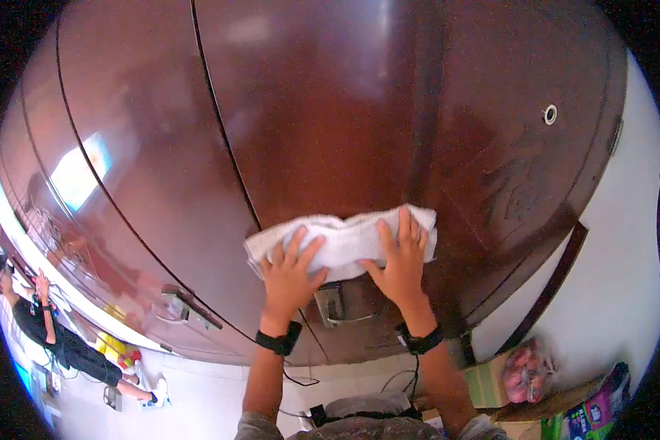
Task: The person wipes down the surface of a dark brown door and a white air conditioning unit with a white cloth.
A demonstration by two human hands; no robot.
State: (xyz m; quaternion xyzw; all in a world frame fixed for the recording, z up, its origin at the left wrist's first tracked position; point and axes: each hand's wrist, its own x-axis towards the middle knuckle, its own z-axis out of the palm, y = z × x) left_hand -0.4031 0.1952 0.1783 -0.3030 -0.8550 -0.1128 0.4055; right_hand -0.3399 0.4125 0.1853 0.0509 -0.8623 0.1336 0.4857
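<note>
Both hands press a folded white cloth [341, 245] flat against a glossy reddish-brown door [330, 137]. My left hand [292, 269] lies on the cloth's left half, fingers spread, with the thumb near its lower edge. On the right half lies my right hand [400, 258], its fingertips reaching the upper edge. Just beneath the cloth a metal door handle [330, 305] sticks out, its top partly covered. A black band is strapped around each wrist. The cloth hides the door surface behind it.
A second handle [187, 308] juts from the panel at left. A white-rimmed ring [550, 114] sits upper right. Cardboard boxes [487, 385] and a pink bagged bundle [527, 371] stand lower right. Another person [60, 335] stands far left. Cables hang near my wrists.
</note>
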